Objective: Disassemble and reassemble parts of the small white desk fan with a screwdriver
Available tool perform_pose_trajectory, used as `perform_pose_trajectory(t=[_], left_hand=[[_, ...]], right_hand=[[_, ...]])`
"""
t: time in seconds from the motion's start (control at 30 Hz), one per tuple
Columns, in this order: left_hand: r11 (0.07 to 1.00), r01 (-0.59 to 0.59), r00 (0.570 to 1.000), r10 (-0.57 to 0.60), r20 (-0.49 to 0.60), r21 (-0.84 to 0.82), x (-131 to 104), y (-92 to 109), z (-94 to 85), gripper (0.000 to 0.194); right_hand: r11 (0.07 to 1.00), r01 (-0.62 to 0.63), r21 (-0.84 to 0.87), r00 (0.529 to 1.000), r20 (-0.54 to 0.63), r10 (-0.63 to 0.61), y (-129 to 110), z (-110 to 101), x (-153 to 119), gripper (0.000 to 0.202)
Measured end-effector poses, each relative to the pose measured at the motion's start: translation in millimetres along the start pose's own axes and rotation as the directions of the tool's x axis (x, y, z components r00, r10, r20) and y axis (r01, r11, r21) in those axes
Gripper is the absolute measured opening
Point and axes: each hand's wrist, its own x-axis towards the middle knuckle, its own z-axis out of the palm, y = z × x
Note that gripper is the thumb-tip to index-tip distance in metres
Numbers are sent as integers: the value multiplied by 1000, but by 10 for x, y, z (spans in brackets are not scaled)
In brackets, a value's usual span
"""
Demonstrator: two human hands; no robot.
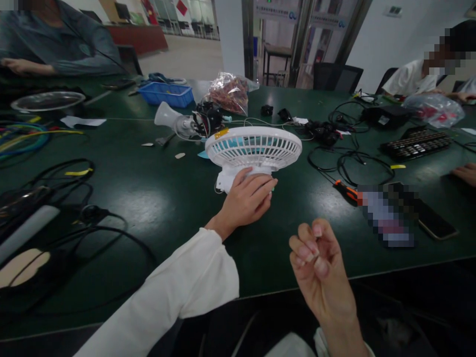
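Observation:
A small white fan [256, 148] with light blue blades stands on the dark green table, its round cage tilted upward. My left hand [248, 196] is closed around the white housing below the cage, palm down; part of the housing is hidden under the fingers. Above the table's front edge, to the right of the fan, my right hand [314, 255] is raised with its fingers curled in toward the thumb. Something tiny may sit between those fingertips, too small to name. An orange and black screwdriver [346, 192] lies beyond my right hand.
Behind the fan are a blue basket [167, 94], a plastic bag of reddish-brown pieces [230, 94] and a white horn-shaped part [167, 115]. Black cables [85, 208] spread at left. A phone [427, 213] and a keyboard [416, 144] lie at right. Other people sit across and at right.

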Motion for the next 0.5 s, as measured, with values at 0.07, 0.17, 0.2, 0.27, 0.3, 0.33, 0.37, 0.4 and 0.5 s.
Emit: perform_pose_trajectory(t=[0.07, 0.17, 0.2, 0.27, 0.3, 0.33, 0.37, 0.4, 0.5], left_hand=[[1000, -1, 1000, 1, -4, 3, 4, 2, 3, 36], [1000, -7, 1000, 7, -16, 5, 8, 3, 5, 36], [1000, -7, 1000, 7, -13, 6, 8, 3, 5, 36], [1000, -2, 1000, 2, -9, 11, 9, 3, 1, 36], [1000, -1, 1000, 1, -7, 15, 10, 3, -2, 36], [1000, -1, 1000, 1, -7, 19, 11, 4, -5, 36], [1000, -2, 1000, 3, -9, 22, 12, 5, -9, 35], [1000, -4, 1000, 4, -11, 23, 14, 6, -13, 35], [1000, -7, 1000, 7, -19, 21, 18, 8, -19, 34]], right_hand=[[1000, -10, -18, 1000, 15, 10, 6, 0, -14, 21], [998, -35, -51, 999, 33, 37, 25, -18, -19, 6], [996, -45, -71, 998, 37, 48, 37, -37, -16, 2], [989, -47, -142, 997, 55, 55, 65, -100, -7, 10], [977, -43, -209, 995, 75, 60, 73, -145, -3, 14], [953, -34, -301, 992, 107, 70, 72, -196, 2, 17], [904, -29, -427, 985, 141, 98, 56, -251, 7, 20], [811, -23, -585, 970, 184, 160, 22, -308, 13, 23], [358, 95, -929, 912, 225, 344, -206, -486, 73, 21]])
